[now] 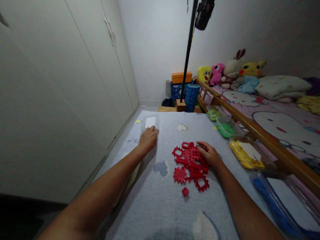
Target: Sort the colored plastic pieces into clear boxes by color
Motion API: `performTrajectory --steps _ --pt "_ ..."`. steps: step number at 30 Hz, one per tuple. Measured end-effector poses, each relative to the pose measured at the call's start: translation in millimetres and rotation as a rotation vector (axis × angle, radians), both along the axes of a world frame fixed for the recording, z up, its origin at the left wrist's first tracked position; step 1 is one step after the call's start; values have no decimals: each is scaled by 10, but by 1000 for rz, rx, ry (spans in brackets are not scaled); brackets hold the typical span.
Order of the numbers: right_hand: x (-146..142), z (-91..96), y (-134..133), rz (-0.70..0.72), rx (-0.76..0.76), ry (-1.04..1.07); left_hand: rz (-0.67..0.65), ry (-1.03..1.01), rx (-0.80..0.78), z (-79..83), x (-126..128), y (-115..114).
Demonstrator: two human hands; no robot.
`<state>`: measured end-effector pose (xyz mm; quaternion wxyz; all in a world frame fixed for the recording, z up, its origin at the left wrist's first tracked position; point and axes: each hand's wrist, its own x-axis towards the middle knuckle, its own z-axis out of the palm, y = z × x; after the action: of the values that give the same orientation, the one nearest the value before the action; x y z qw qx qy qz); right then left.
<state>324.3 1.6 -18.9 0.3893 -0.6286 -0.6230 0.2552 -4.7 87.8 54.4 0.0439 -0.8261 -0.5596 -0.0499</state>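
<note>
A loose pile of red plastic building pieces, flat squares and frames with notched edges, lies on the cloth-covered table. One small red cube sits apart at its near side. My right hand rests at the pile's right edge with fingers stretched out, touching the pieces. Farther off to the left, my left hand is at the near edge of a clear plastic box that has a white label on it. Its fingers are curled over that edge, and the fingertips are partly hidden.
Along the right edge stand clear boxes of light green pieces, green pieces, yellow pieces and blue pieces. Beyond them runs a wooden bed rail. White cupboards line the left; a black pole rises behind.
</note>
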Motion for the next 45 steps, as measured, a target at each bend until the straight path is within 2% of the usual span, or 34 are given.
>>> performTrajectory --steps 4,7,9,12,14,17,19,21,24,27,30,35,45 --pt "-6 -19 57 -15 55 -110 -92 12 -46 70 81 -587" --pt "-41 14 62 132 22 -106 -138 -8 -53 64 134 -957" --pt "-60 30 51 201 7 -64 -157 -52 -58 50 167 -1145" --pt "-60 30 36 121 48 -9 -135 -174 -13 19 211 -1305" --pt "-55 44 34 26 109 -27 -32 -307 78 -30 236 -1322" --pt "-118 151 58 -57 197 -116 220 -515 225 -176 271 -1250" --pt "-260 282 115 -49 225 -162 323 -595 257 -306 289 -1177" --pt "-487 429 228 13 213 -192 359 -637 263 -436 297 -1111" --pt "-911 611 511 125 153 -262 353 -694 270 -590 284 -1045" --pt "-1284 702 854 63 104 -379 296 -752 261 -689 256 -1015" --pt "-1496 727 1123 18 -24 -442 249 -798 250 -750 235 -1001" --pt "-1527 735 1268 21 -82 -470 234 -852 245 -788 181 -966" --pt "-1404 763 1127 12 -131 -519 206 -825 197 -777 122 -977"
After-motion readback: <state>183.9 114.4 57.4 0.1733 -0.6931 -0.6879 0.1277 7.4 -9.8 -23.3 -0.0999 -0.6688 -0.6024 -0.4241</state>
